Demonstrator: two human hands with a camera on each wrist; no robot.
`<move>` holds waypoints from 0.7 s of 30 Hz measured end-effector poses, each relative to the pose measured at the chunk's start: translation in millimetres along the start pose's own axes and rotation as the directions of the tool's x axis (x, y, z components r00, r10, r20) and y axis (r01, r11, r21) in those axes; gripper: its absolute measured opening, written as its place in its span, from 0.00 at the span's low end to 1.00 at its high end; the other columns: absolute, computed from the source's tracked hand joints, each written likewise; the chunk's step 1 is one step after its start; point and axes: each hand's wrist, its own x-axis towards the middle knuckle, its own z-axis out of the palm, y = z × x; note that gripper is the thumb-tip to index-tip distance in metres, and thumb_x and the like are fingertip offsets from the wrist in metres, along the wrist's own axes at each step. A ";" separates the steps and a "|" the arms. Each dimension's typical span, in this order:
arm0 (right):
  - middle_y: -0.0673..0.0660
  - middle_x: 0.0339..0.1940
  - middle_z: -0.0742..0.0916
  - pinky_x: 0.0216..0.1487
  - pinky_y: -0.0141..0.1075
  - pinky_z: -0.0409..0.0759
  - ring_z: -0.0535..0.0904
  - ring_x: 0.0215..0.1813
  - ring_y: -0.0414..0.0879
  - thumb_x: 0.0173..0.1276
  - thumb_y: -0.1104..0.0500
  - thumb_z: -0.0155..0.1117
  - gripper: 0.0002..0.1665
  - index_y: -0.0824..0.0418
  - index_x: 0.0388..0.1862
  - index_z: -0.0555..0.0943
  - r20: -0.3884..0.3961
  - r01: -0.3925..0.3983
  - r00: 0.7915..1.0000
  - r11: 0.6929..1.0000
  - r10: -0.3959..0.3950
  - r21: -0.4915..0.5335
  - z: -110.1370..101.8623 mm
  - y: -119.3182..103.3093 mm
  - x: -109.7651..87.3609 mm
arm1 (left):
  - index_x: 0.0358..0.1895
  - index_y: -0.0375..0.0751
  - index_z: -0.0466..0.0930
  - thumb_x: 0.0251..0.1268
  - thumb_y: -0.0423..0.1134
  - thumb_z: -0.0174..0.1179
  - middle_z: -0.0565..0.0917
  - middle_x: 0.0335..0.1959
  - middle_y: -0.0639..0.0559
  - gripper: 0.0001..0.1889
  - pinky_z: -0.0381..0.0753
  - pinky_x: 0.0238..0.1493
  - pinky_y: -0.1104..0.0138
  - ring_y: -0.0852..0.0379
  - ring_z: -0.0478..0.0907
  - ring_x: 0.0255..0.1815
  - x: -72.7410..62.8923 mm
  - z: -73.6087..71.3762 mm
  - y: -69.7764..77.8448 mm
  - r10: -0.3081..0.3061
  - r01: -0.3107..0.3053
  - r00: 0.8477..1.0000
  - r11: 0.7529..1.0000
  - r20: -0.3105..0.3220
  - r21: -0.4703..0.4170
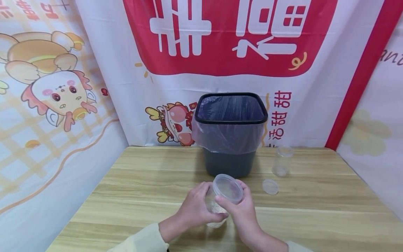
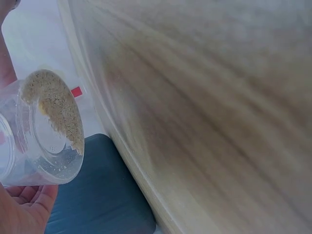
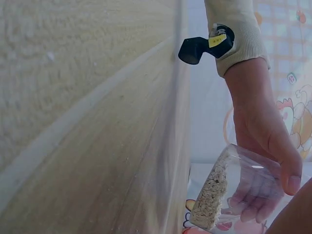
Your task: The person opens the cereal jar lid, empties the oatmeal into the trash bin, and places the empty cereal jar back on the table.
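Note:
My left hand [image 1: 195,206] grips a clear plastic jar [image 1: 211,200] low over the table, fingers and thumb curled around its side. Tan flaky bits [image 2: 61,105] lie heaped to one side of its bottom, as the left wrist view shows. At the jar's top, my right hand [image 1: 242,210] holds a clear round lid [image 1: 231,189] by the edge, thumb on the near side. The lid tilts toward me; whether it is seated on the rim I cannot tell. In the right wrist view the left hand's fingers [image 3: 251,197] show through the jar wall.
Just beyond the hands stands a dark bin [image 1: 231,162] lined with a plastic bag. To its right are another clear jar [image 1: 282,161] and a loose clear lid [image 1: 270,187] on the wooden table [image 1: 145,196]. Printed cloth [image 1: 110,66] hangs behind and at the sides.

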 end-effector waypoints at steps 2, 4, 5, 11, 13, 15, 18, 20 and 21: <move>0.62 0.59 0.76 0.53 0.31 0.74 0.73 0.57 0.55 0.53 0.67 0.75 0.44 0.67 0.65 0.61 -0.010 0.003 1.000 1.000 -0.003 -0.012 -0.4 0.5 0.1 | 0.51 0.41 0.77 0.34 0.61 0.77 0.78 0.41 0.62 0.40 0.78 0.39 0.67 0.64 0.75 0.39 0.0 0.2 0.5 0.000 0.000 1.000 1.000 0.007 0.001; 0.63 0.59 0.76 0.53 0.31 0.74 0.74 0.57 0.54 0.53 0.67 0.75 0.44 0.67 0.64 0.61 -0.003 0.013 1.000 1.000 -0.013 -0.020 -1.6 1.2 0.7 | 0.51 0.41 0.77 0.34 0.61 0.77 0.78 0.42 0.62 0.40 0.78 0.39 0.67 0.64 0.76 0.39 0.1 0.3 0.9 -0.004 0.004 1.000 1.000 0.012 -0.002; 0.63 0.59 0.76 0.54 0.31 0.74 0.74 0.57 0.54 0.54 0.67 0.75 0.43 0.67 0.65 0.61 0.009 0.019 1.000 1.000 -0.019 -0.023 -2.7 1.5 1.0 | 0.52 0.41 0.77 0.34 0.61 0.77 0.78 0.42 0.62 0.40 0.78 0.40 0.66 0.64 0.76 0.39 0.2 0.3 1.1 -0.005 0.005 1.000 1.000 0.014 -0.004; 0.62 0.58 0.77 0.53 0.34 0.76 0.76 0.55 0.53 0.53 0.68 0.75 0.42 0.65 0.64 0.64 0.144 0.054 0.988 0.998 -0.048 -0.038 -15.3 3.6 9.6 | 0.53 0.41 0.77 0.34 0.61 0.77 0.79 0.42 0.61 0.40 0.78 0.39 0.67 0.62 0.77 0.38 0.2 -2.6 0.4 -0.001 0.002 1.000 1.000 0.020 -0.017; 0.63 0.57 0.78 0.53 0.35 0.77 0.76 0.55 0.53 0.52 0.70 0.75 0.41 0.66 0.64 0.66 0.215 0.075 0.974 0.996 -0.064 -0.042 -22.2 5.2 16.6 | 0.53 0.41 0.77 0.34 0.60 0.77 0.79 0.41 0.61 0.40 0.78 0.38 0.68 0.61 0.77 0.37 0.2 -4.3 -0.1 0.002 -0.001 1.000 1.000 0.022 -0.019; 0.64 0.58 0.77 0.54 0.36 0.77 0.75 0.55 0.52 0.51 0.70 0.74 0.42 0.67 0.65 0.66 0.310 0.100 0.947 0.994 -0.082 -0.042 -29.8 7.1 24.8 | 0.53 0.41 0.77 0.34 0.59 0.77 0.79 0.41 0.60 0.40 0.78 0.38 0.68 0.60 0.77 0.37 0.1 -5.9 -0.6 0.007 -0.006 1.000 1.000 0.026 -0.021; 0.67 0.60 0.74 0.56 0.39 0.76 0.74 0.58 0.53 0.52 0.70 0.74 0.44 0.69 0.66 0.64 0.460 0.123 0.882 0.992 -0.101 -0.017 -40.5 9.3 36.3 | 0.53 0.40 0.76 0.34 0.59 0.77 0.79 0.42 0.60 0.40 0.77 0.38 0.69 0.61 0.77 0.38 -0.5 -7.6 -1.5 0.012 -0.010 0.999 1.000 0.043 -0.025; 0.68 0.62 0.72 0.57 0.41 0.76 0.72 0.59 0.55 0.53 0.70 0.73 0.45 0.70 0.68 0.62 0.543 0.118 0.834 0.993 -0.103 0.009 -45.7 10.1 41.7 | 0.53 0.40 0.76 0.34 0.59 0.77 0.79 0.42 0.60 0.41 0.77 0.38 0.69 0.61 0.77 0.38 -1.1 -8.1 -2.0 0.015 -0.013 0.998 0.999 0.057 -0.030; 0.69 0.63 0.71 0.58 0.42 0.76 0.72 0.60 0.56 0.53 0.69 0.73 0.45 0.70 0.68 0.61 0.574 0.113 0.812 0.993 -0.103 0.018 -47.6 10.3 43.8 | 0.53 0.40 0.76 0.34 0.59 0.77 0.79 0.42 0.60 0.41 0.77 0.38 0.69 0.62 0.76 0.38 -1.4 -8.2 -2.2 0.015 -0.013 0.998 0.999 0.062 -0.031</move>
